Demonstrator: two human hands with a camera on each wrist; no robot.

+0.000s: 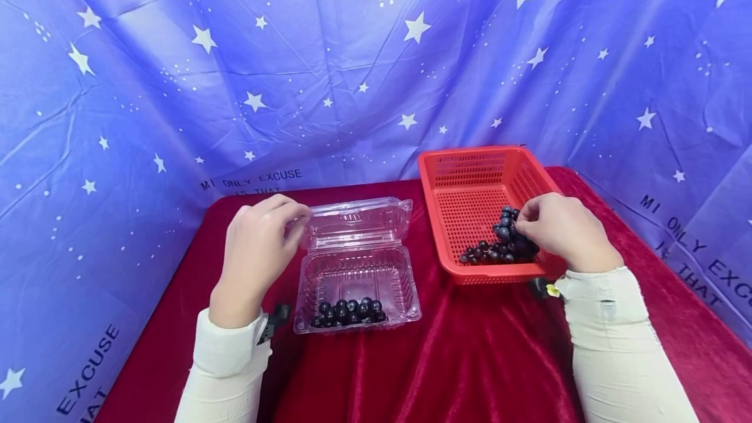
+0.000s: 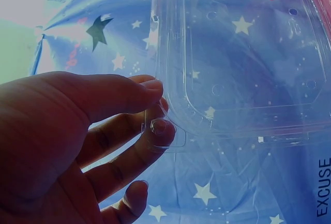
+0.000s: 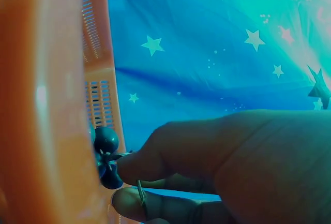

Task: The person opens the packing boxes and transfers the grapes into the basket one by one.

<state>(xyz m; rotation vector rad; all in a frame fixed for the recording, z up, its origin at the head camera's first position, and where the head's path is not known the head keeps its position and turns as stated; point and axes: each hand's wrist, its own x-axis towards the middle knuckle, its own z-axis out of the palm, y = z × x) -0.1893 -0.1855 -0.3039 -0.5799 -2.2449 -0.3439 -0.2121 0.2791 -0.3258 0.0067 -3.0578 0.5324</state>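
My left hand [image 1: 258, 250] pinches the corner of the raised lid [image 1: 360, 224] of a clear plastic clamshell box [image 1: 376, 273]. In the left wrist view, thumb and fingertips meet at the tab of the transparent lid [image 2: 248, 79]. Dark loose grapes [image 1: 352, 311] lie along the near side of the box. Over the red basket, my right hand [image 1: 566, 230] holds a bunch of dark grapes [image 1: 506, 234] by its stem. The right wrist view shows a stem [image 3: 140, 193] between thumb and finger, with a few grapes [image 3: 106, 140] beyond; the basket wall hides the rest.
The red plastic basket [image 1: 431, 194] with slotted walls stands at the back right of the table, which a dark red velvet cloth [image 1: 435, 358] covers. A blue star-patterned curtain [image 1: 329, 70] hangs behind and at both sides.
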